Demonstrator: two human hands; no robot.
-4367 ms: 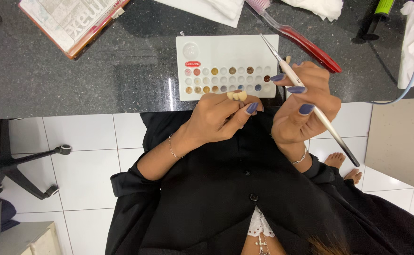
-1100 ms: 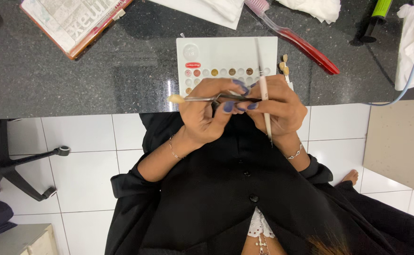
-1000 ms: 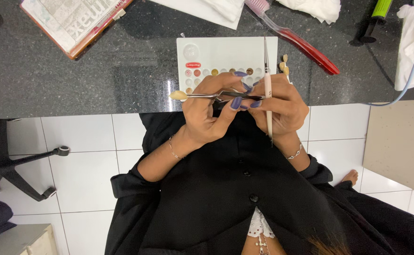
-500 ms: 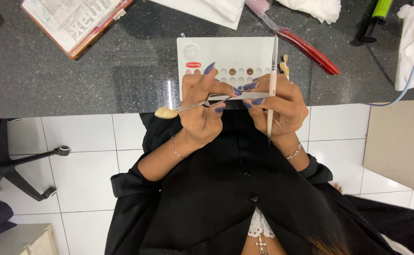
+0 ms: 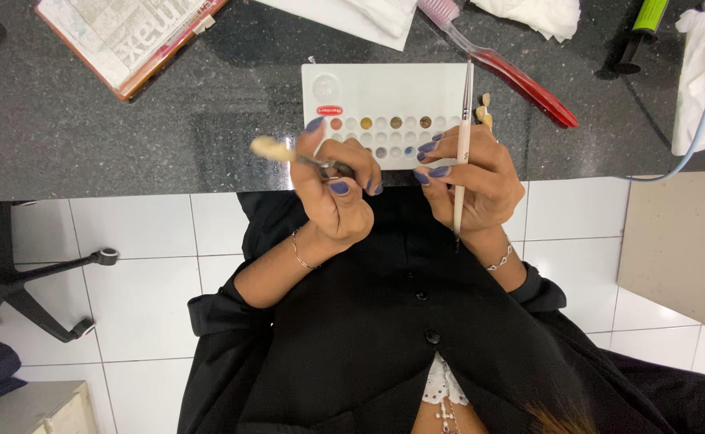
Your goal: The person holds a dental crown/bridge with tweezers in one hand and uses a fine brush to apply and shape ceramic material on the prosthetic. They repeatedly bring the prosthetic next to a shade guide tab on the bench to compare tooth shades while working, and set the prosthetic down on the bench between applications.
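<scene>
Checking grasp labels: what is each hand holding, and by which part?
Left hand pinches a metal holder at its near end; a cream tooth-shaped piece sits at its far tip. Right hand grips a thin white brush around mid-handle.

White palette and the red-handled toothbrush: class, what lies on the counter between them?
In the head view, small cream tooth-shaped pieces lie between the white palette and the red-handled toothbrush.

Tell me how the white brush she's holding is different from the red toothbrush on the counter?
The thin brush is white and slim; the toothbrush is red, thicker, with pink bristles. The thin brush is gripped in the right hand, pointing up and down; the toothbrush lies slanted on the dark counter, untouched. Both are long-handled.
</scene>
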